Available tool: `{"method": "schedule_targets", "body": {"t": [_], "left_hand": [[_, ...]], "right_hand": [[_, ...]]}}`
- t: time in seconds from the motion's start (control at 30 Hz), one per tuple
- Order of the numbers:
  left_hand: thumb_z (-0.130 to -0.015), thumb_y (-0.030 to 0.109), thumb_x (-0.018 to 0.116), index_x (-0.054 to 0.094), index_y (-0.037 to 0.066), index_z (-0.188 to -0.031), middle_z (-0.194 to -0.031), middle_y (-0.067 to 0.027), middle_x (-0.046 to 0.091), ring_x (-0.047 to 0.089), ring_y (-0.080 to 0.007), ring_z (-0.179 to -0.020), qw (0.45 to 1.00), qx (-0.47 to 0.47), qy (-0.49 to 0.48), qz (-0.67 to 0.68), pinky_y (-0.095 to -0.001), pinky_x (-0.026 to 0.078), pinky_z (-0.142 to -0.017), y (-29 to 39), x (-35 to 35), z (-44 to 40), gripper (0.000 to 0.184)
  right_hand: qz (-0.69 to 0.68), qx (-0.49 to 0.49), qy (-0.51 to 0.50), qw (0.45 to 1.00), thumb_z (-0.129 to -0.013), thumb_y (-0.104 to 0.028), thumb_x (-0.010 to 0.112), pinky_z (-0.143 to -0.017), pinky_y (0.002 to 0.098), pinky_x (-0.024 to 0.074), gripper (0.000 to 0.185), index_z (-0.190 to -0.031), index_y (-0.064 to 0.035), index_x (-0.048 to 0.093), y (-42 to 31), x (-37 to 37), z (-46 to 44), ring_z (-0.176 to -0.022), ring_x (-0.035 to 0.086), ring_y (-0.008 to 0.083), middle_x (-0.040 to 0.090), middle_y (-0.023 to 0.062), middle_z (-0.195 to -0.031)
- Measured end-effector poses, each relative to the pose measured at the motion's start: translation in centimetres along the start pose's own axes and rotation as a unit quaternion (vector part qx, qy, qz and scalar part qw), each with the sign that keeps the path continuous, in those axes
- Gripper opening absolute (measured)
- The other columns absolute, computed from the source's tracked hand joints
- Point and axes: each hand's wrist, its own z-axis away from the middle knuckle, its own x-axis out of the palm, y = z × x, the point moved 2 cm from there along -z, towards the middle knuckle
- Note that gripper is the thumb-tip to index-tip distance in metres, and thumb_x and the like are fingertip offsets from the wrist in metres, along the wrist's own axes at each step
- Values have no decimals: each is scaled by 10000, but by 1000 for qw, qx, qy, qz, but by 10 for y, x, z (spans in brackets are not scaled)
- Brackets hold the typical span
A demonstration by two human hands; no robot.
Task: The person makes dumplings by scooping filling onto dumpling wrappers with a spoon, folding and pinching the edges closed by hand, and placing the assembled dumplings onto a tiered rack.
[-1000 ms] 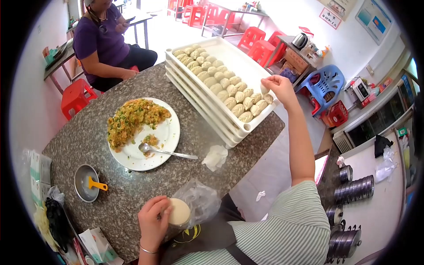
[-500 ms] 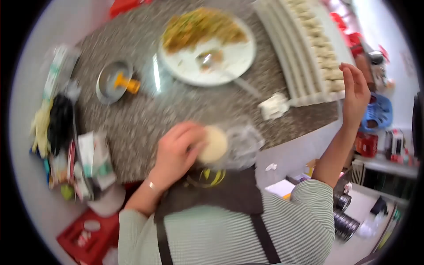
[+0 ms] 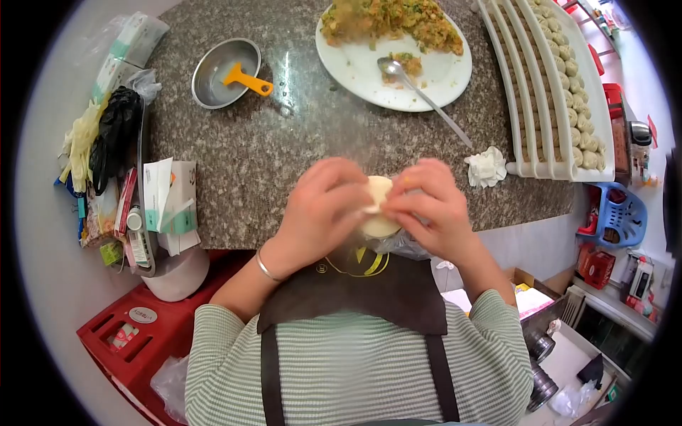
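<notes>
A pale round dough wrapper (image 3: 379, 226) is between my two hands at the near edge of the counter. My left hand (image 3: 323, 202) pinches its left side, the fingers slightly blurred. From the right, my right hand (image 3: 430, 206) has its fingers closed on the wrapper's edge. Whether there is one layer or more cannot be made out. Under the wrapper lies a clear plastic bag (image 3: 405, 246), partly covered by my hands. Beyond them, a white plate (image 3: 355, 79) carries chopped filling (image 3: 426, 25) and a metal spoon (image 3: 433, 103).
Stacked white trays (image 3: 522, 121) with rows of buns (image 3: 581, 99) stand at the right. A crumpled tissue (image 3: 486, 167) lies beside them. Back left is a metal bowl (image 3: 206, 82) with an orange-handled tool (image 3: 249, 79). Tissue packs (image 3: 170, 195) and bags line the left edge.
My right hand has come from beside the trays to the wrapper, joining my left hand there. The head view has shifted, so the plate and trays appear farther right and higher.
</notes>
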Motion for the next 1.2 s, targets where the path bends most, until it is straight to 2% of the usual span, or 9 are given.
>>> {"method": "schedule_targets", "body": {"t": [0.07, 0.1, 0.2, 0.3, 0.47, 0.83, 1.1, 1.17, 1.2], "left_hand": [[-753, 36, 732, 645, 51, -886, -974, -90, 660, 641, -281, -975, 988, 68, -65, 125, -401, 508, -877, 3, -6, 1, 159], [-753, 36, 732, 645, 51, -886, -974, -90, 660, 641, -281, -975, 988, 71, -64, 125, -401, 508, -877, 5, -7, 2, 159], [-879, 17, 629, 568, 15, -998, -1093, -155, 666, 641, -193, -1042, 833, -178, -86, 517, -352, 515, -932, 13, -7, 3, 134], [-902, 24, 624, 551, 18, -1128, -1126, -108, 662, 634, -159, -1012, 734, -251, -11, 631, -332, 508, -910, -7, 8, -7, 237], [-965, 106, 564, 589, 3, -1200, -1143, -102, 660, 640, -205, -1061, 641, -287, 47, 710, -360, 506, -964, -34, 9, -17, 258], [-1021, 168, 437, 399, -54, -1369, -1400, -194, 477, 481, -305, -1295, 622, -329, 67, 707, -446, 391, -1116, -64, 30, -43, 415], [-1043, 190, 400, 426, -36, -1337, -1367, -158, 495, 493, -262, -1269, 643, -287, 60, 707, -390, 389, -1099, -51, 30, -65, 371], [-1045, 191, 395, 419, -51, -1336, -1352, -151, 507, 496, -252, -1264, 590, -292, 66, 750, -371, 398, -1086, -58, 31, -63, 379], [-1045, 191, 395, 419, -51, -1336, -1352, -151, 507, 496, -252, -1264, 590, -294, 60, 750, -371, 398, -1086, -57, 31, -63, 379]], "right_hand": [[-180, 80, -3, 980, -744, -102, 756, -966, 435, 433, 211, -947, -71, 709, 2, -13, 2, -1002, 613, 249, 649, 71, -942], [-93, 89, 39, 991, -756, -101, 751, -954, 423, 445, 281, -1026, -57, 683, 11, -23, -3, -998, 614, 259, 646, 85, -969], [122, 151, 107, 975, -794, -111, 740, -877, 382, 490, 485, -1246, -53, 574, 60, -32, -18, -984, 615, 290, 624, 129, -1066], [117, 206, 36, 971, -815, -143, 725, -823, 408, 517, 524, -1302, -108, 534, 88, -19, -20, -972, 623, 342, 594, 157, -1108], [84, 179, 53, 979, -921, -79, 614, -750, 360, 513, 239, -1152, -34, 657, 97, -15, -31, -819, 672, 278, 686, 186, -939], [-11, 294, 91, 951, -938, -59, 582, -573, 244, 403, 262, -1183, -10, 662, 94, -9, -25, -630, 468, 80, 582, 38, -726], [12, 199, -4, 980, -918, -46, 604, -596, 278, 438, 266, -1174, -26, 672, 52, -3, -14, -633, 514, 86, 628, 68, -728], [-37, 227, 48, 972, -922, -51, 602, -581, 269, 423, 261, -1171, -25, 674, 64, -17, -22, -618, 483, 82, 595, 46, -697], [-6, 269, 76, 960, -931, -89, 586, -658, 325, 502, 244, -1140, -5, 679, 74, -27, -30, -702, 649, 215, 692, 164, -847]]}}
